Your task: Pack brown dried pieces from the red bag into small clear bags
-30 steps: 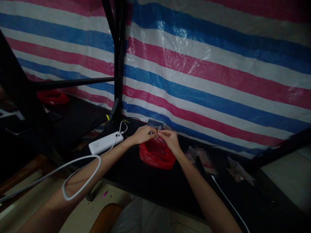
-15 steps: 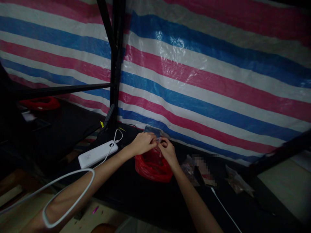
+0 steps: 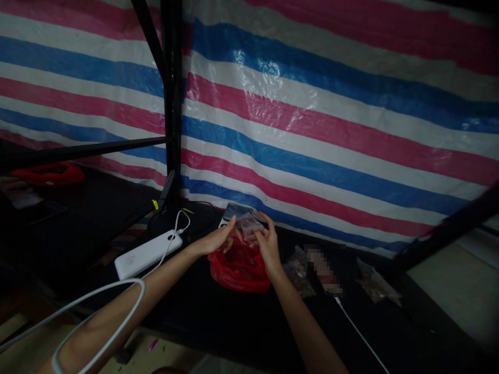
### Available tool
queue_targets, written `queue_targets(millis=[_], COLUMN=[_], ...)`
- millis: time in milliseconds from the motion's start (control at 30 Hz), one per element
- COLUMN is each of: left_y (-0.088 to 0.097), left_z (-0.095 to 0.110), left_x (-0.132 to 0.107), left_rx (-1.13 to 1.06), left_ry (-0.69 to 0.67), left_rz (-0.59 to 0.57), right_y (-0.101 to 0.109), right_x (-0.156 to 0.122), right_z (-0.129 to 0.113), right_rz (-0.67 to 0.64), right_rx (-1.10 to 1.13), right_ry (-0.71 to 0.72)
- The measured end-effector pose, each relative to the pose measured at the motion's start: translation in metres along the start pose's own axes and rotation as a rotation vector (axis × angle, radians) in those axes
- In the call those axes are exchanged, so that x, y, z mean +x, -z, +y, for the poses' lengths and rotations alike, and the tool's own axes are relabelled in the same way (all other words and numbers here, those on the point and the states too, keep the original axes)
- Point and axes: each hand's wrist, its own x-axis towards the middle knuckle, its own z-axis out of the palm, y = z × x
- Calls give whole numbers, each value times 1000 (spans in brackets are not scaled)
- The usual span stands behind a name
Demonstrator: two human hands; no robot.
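Note:
A small clear plastic bag (image 3: 248,225) with something dark inside is between my hands, above a crumpled red plastic bag (image 3: 238,269). My right hand (image 3: 266,245) grips the small bag at its right side. My left hand (image 3: 213,241) is beside it with the fingers apart, the thumb tip close to the bag's left corner. A flat grey device (image 3: 236,211), possibly a digital scale, lies just behind the small bag. A white cable (image 3: 97,317) loops around my left forearm and runs to a white power bank (image 3: 148,254).
A black table (image 3: 218,322) holds everything, with a blurred item (image 3: 323,270) and several small plastic bags (image 3: 374,283) to the right. Behind stands a striped tarp (image 3: 312,124) on a black metal frame (image 3: 171,104). A red object (image 3: 49,174) lies at far left.
My hands have moved apart, and the small clear bag now shows between them. My left hand's fingers have opened. The whole view has shifted slightly.

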Motion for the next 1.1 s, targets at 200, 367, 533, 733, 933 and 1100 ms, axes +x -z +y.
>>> queue_targets(millis=[200, 367, 533, 733, 933, 1100], left_y=[-16, -19, -15, -9, -7, -4], left_z=[-13, -7, -5, -1, 4, 0], left_x=[13, 5, 1, 2, -1, -2], left_rx=[72, 361, 474, 624, 690, 688], left_ry=[-52, -153, -188, -255, -302, -314], left_rz=[335, 363, 214, 226, 280, 214], right_y=[15, 47, 58, 49, 45, 43], right_x=[-18, -9, 2, -3, -7, -11], right_z=[20, 19, 16, 20, 9, 5], right_rz=[-151, -459, -535, -343, -162, -192], right_rx=[-261, -402, -297, -699, -843, -919], right_ry=[30, 87, 39, 203, 268, 327])
